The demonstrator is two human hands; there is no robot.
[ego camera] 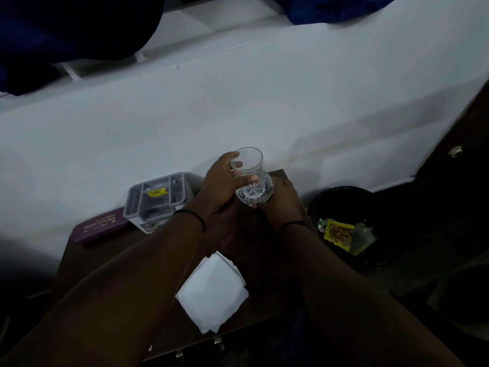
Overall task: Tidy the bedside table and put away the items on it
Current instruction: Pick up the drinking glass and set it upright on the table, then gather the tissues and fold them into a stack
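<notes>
A clear drinking glass (pixel 250 176) with a cut pattern near its base is held just above the back right corner of the dark wooden bedside table (pixel 111 250). My left hand (pixel 219 186) grips its side, fingers curled round it. My right hand (pixel 281 201) cups the bottom of the glass from the right, with a fingertip showing under the base and the other fingers hidden. On the table lie a stack of white paper napkins (pixel 211 292), a maroon spectacle case (pixel 99 225) and a grey plastic organiser box (pixel 156 200).
A black waste bin (pixel 341 197) stands right of the table with a yellow wrapper (pixel 338 234) and other rubbish inside. A white wall (pixel 264 107) runs behind the table. Dark blue cloth (pixel 66 27) hangs at the top left. The room is dim.
</notes>
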